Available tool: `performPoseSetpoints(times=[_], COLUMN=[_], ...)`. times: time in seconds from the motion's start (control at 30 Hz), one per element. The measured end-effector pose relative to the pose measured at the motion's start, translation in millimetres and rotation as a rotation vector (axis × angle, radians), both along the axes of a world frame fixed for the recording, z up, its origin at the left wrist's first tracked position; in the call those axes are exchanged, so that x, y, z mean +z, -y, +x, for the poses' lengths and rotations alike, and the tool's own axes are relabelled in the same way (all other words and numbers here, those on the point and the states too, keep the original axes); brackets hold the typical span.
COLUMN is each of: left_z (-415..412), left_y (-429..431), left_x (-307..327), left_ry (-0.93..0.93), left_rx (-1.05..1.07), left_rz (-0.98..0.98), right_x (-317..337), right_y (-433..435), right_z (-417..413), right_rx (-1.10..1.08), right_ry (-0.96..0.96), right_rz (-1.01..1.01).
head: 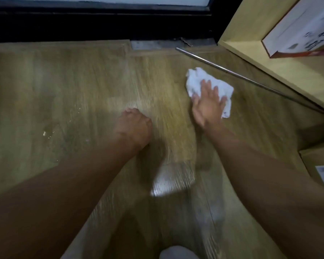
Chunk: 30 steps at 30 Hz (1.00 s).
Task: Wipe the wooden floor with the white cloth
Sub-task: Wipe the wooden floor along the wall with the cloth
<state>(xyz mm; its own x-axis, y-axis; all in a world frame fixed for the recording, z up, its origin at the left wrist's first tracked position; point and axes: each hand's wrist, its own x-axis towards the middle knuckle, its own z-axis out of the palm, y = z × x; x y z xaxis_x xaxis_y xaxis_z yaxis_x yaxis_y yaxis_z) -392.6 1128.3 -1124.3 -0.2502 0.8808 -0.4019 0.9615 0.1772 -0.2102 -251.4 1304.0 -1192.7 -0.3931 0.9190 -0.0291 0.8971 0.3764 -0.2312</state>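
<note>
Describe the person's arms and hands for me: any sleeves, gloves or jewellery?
No gloves on the left hand or the right hand. The left forearm and right forearm are bare to the frame's edge, with no sleeve showing. No watch, ring or bracelet shows, though motion blur could hide something small.

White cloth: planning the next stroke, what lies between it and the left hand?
Head view: only bare wooden floor between the left hand and the white cloth under the right hand.
</note>
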Motion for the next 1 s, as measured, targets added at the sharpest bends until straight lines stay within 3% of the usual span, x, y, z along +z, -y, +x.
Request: performPoseSetpoints(times=[0.2,0.3,0.47,0.57,0.7,0.8,0.9,1.0], left_z=[-4.3,-8.6,-11.0,-10.4,-20.9,-28.2,-28.7,-23.4], left_y=[10.2,18.6,19.1,16.6,23.5,34.5,33.7,30.3], left_x=[-7.7,-7.5,-8.2,-4.9,-7.8,-11.2,-8.8,-12.3], left_ry=[-0.023,0.048,0.017,0.007,0.078,0.152,0.202,0.194], left_rx=[-0.072,0.007,-0.041,-0.047,-0.065,-0.015,0.033,-0.033], left_rz=[-0.065,-0.004,0.014,0.006,0.078,0.039,0.034,0.061], right_x=[-0.2,8.1,5.0,0.9,7.2,9.8,10.8,9.2], right_y=[72.1,43.3,24.6,72.5,99.4,69.1,50.1,84.8], right_z=[52.7,69.1,3.3,-13.2,32.0,42.7,-9.1,-53.4], right_rx=[0.572,0.429,0.323,0.44,0.6,0.327,0.064,0.3], right_ry=[0.055,0.107,0.083,0.058,0.037,0.027,-0.051,-0.075], right_rz=[0.083,0.075,-0.045,-0.012,0.005,-0.002,-0.105,-0.115])
